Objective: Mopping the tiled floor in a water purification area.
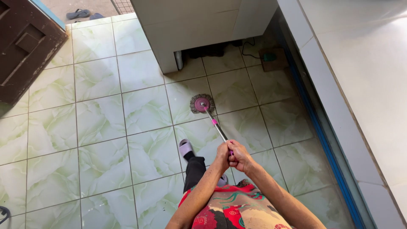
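Both hands, left hand (222, 153) and right hand (240, 156), are wrapped tight around the mop handle (217, 127) at lower centre; it slants up-left to the mop head (202, 103) on the green tiles (101, 123).

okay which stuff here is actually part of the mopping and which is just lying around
In use: the round mop, both hands, left hand and right hand, gripping its handle; the green tiled floor.

Lying about: sandals by the brown door, a cable under the white unit.
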